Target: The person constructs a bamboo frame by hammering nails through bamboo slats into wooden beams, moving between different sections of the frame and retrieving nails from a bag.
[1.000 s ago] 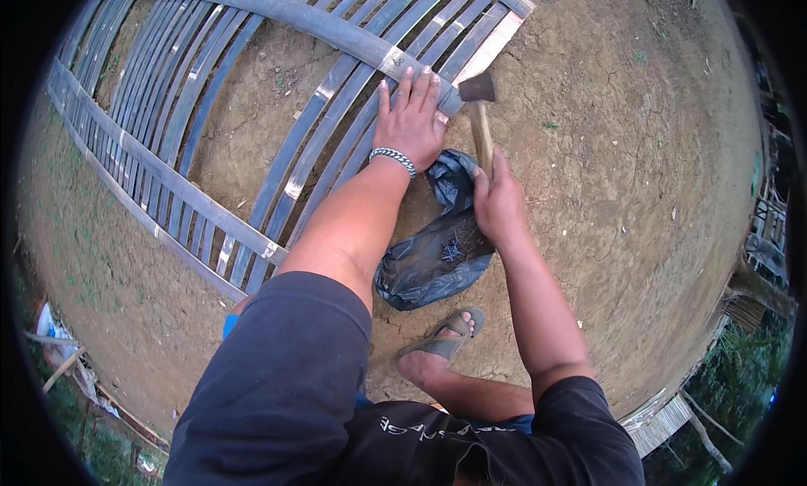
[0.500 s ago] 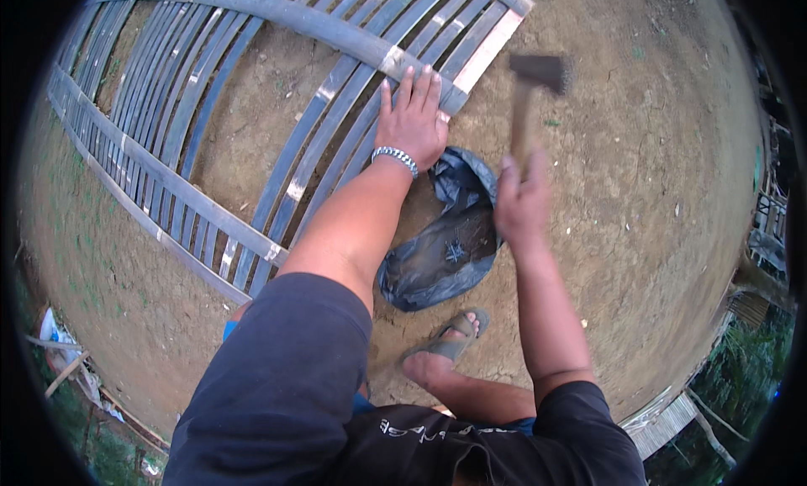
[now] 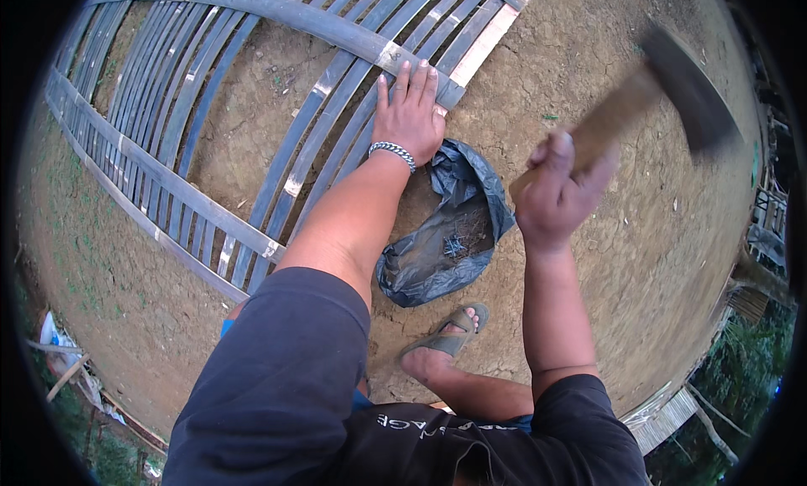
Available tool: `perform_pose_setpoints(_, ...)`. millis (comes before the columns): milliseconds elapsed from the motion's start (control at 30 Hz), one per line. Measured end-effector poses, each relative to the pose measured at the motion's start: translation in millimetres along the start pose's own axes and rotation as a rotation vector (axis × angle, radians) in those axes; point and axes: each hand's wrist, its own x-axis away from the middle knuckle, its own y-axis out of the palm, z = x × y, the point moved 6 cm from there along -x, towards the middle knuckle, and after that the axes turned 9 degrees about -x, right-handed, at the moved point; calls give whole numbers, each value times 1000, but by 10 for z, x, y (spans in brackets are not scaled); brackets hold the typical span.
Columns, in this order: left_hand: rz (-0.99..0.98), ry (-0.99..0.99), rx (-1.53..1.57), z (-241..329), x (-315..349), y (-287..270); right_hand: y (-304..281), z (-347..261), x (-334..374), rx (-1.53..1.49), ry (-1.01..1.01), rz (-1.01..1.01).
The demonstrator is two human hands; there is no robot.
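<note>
My left hand (image 3: 408, 116) lies flat, fingers stretched out, near the right end of a bamboo rail on a slatted bamboo panel (image 3: 294, 8). A chain bracelet (image 3: 392, 152) is round its wrist. My right hand (image 3: 556, 192) grips the wooden handle of a hatchet (image 3: 691, 91), held up to the right of the panel. The hatchet's dark head is smeared by motion. Just below my left hand, a black plastic bag (image 3: 420, 276) sits open on the ground, with a small heap of nails (image 3: 454, 246) inside.
Dry, cracked dirt ground (image 3: 639, 259) spreads round the panel. My sandalled foot (image 3: 450, 330) stands close below the bag. Poles and white scraps (image 3: 63, 351) lie at the far left rim; a woven bamboo piece (image 3: 660, 423) is at the lower right.
My right hand has raised the hatchet up and to the right, its head tilting over and looming larger. My left hand stays pressed on the bamboo panel.
</note>
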Motion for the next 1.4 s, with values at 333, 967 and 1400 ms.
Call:
perform_pose_setpoints(333, 1, -4, -8, -42, 31, 11, 87, 245, 169, 178, 177, -156)
perform_pose_setpoints(967, 8, 20, 24, 110, -41, 12, 262, 976, 417, 546, 37, -359)
perform_pose_setpoints(1400, 15, 0, 36, 15, 8, 11, 152, 817, 420, 399, 594, -485)
